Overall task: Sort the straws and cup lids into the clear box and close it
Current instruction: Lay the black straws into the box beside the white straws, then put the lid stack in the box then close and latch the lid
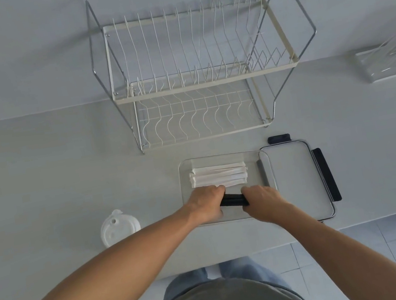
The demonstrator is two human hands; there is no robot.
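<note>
The clear box (183, 176) stands on the counter in front of me, with several white paper-wrapped straws (218, 175) lying across its far half. Over the box's near half, my left hand (208, 205) and my right hand (263, 201) each grip one end of a bundle of black straws (232, 200). The box's lid (294, 177), clear with black latches, lies flat just right of the box. A stack of white cup lids (118, 228) sits on the counter to the left, apart from the box.
A two-tier wire dish rack (194, 76) stands behind the box against the wall. A clear acrylic holder (392, 60) sits at the far right. The counter's front edge runs just below the box, with tiled floor beneath.
</note>
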